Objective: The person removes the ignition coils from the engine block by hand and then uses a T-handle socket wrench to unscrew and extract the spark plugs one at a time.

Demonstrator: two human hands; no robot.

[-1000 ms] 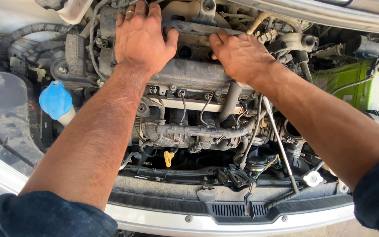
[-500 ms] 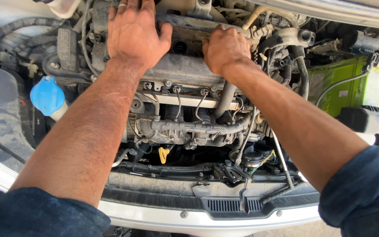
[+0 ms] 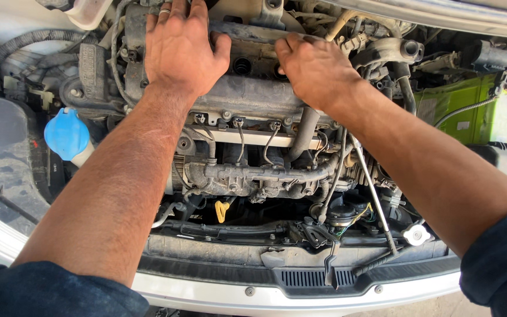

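View from above into an open car engine bay, described from left to right. At the left edge of the bay sits a round blue reservoir cap (image 3: 67, 134), well apart from the hands. The left hand (image 3: 184, 50) lies palm down, fingers spread and open, on the left end of the grey engine top cover (image 3: 253, 97), a ring on one finger; it presses flat and grips nothing. On the right end of the same cover, the right hand (image 3: 315, 67) rests with fingers curled toward the cover's far edge by the dark round plug wells (image 3: 242, 66); whether the fingertips hook anything cannot be told. The cover lies across the top middle of the bay, with both hands touching it. Below it run the fuel rail (image 3: 265, 173) and a yellow dipstick handle (image 3: 222, 209), near the front edge. A thin metal prop rod (image 3: 374, 196) slants down toward the front right corner, and a green panel (image 3: 453, 105) shows at the right edge. To work the cover well, even pressure from both palms likely matters, keeping sleeves away from the hoses and wires.
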